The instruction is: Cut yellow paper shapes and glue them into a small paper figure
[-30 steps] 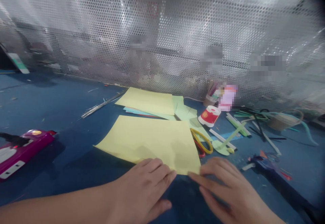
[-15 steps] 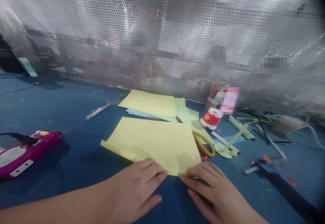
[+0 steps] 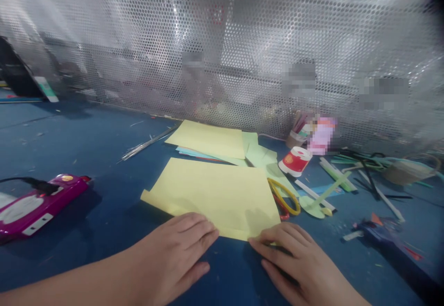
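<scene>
Purple pwr strip [image 3: 41, 206], far L of L hand, has a blk plug [image 3: 41, 186] in it. White/green tube [image 3: 46, 89] leans well beyond, upper L. Thin wire bundle [image 3: 147, 144] lies past L hand, a bit to its L. L hand [image 3: 182, 250]: fingers together, flat on near edge of yellow sheet [image 3: 211, 190], thumb apart from them. Sheet lies mostly just beyond both hands, near-L edge curled up. 2nd yellow sheet [image 3: 208, 138] is past it, on blue paper [image 3: 194, 152] & lt green sheets [image 3: 262, 156]. R hand [image 3: 291, 255]: fingertips on sheet's near edge, R end, thumb apart from fingers; hands apart, gap btwn. Scissors w/ yellow handle [image 3: 284, 197], partly under sheet's R edge, sit just beyond R hand. Red/white paper cup [image 3: 295, 161], upside down, is farther out. Green paper disc [image 3: 312, 206] w/ strip is past R hand, slightly R. Dk blue tool [image 3: 385, 239], prob. glue gun, lies R of R hand; basket [image 3: 404, 172] beyond it, blurry.
</scene>
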The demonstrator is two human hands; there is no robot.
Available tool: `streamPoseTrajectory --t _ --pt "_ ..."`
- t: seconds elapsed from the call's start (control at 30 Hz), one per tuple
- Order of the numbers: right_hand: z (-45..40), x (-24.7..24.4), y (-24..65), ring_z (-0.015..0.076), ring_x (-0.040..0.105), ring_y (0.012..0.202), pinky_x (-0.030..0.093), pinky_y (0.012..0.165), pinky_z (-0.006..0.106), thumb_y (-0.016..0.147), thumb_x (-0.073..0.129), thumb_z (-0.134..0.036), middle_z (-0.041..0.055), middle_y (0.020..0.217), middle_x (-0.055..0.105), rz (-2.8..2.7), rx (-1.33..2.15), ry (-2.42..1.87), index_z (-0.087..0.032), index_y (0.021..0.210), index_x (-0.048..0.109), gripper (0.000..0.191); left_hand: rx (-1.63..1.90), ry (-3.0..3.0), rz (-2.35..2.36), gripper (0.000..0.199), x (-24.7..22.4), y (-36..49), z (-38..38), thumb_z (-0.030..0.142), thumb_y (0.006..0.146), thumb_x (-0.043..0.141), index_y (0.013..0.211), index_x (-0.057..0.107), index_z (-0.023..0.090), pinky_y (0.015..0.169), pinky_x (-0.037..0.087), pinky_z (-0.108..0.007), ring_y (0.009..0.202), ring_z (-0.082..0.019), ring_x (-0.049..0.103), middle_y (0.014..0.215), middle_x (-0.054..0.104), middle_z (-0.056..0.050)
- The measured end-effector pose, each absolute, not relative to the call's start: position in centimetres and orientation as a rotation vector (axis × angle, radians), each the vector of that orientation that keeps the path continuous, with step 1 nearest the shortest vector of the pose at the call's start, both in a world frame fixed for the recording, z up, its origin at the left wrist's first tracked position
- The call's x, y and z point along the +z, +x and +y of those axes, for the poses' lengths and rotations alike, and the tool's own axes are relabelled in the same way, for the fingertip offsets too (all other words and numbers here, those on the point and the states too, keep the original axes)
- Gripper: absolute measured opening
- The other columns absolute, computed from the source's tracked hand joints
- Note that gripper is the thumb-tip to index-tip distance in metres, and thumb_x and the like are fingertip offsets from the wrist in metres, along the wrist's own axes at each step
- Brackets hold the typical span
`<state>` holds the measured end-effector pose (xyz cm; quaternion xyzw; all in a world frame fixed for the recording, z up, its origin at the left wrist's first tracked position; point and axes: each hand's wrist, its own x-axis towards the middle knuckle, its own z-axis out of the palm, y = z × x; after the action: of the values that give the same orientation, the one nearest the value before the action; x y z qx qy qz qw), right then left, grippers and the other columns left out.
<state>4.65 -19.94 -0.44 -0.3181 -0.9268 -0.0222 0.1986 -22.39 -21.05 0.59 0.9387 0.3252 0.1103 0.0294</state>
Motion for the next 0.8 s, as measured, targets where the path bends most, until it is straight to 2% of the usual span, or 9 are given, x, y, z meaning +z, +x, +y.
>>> streamPoseTrajectory --t 0.27,0.47,0.8 --pt "-19.9 0.2 4.2 0.0153 0.063 0.084 0.048 0.081 0.03 0.08 0.057 -0.02 0.0018 0.092 0.069 -2.685 -0.107 -0.844 -0.024 0.118 0.058 0.038 0.363 2.881 1.016 0.042 1.0 -23.1 -21.1 0.026 0.089 0.047 0.13 0.046 0.019 0.095 0.044 -0.033 0.11 -0.021 0.054 0.122 0.059 -0.006" --pt "-19.6 0.5 3.1 0.0181 0.061 0.083 0.047 0.077 0.035 0.086 0.051 -0.028 0.0025 0.091 0.067 -2.819 -0.033 -0.905 -0.029 0.119 0.056 0.034 0.344 2.885 1.01 0.042 1.1 -23.1 -21.3 0.026 0.089 0.047 0.13 0.046 0.018 0.095 0.044 -0.034 0.11 -0.022 0.054 0.122 0.059 -0.007" --pt "-19.1 0.1 3.1 0.017 0.059 0.079 0.047 0.072 0.032 0.084 0.054 -0.028 0.0021 0.089 0.066 -2.759 -0.034 -0.93 -0.033 0.121 0.056 0.037 0.343 2.904 1.11 0.033 0.9 -24.4 -21.2 0.026 0.089 0.046 0.12 0.055 0.017 0.094 0.044 -0.033 0.103 -0.021 0.056 0.111 0.064 -0.006"
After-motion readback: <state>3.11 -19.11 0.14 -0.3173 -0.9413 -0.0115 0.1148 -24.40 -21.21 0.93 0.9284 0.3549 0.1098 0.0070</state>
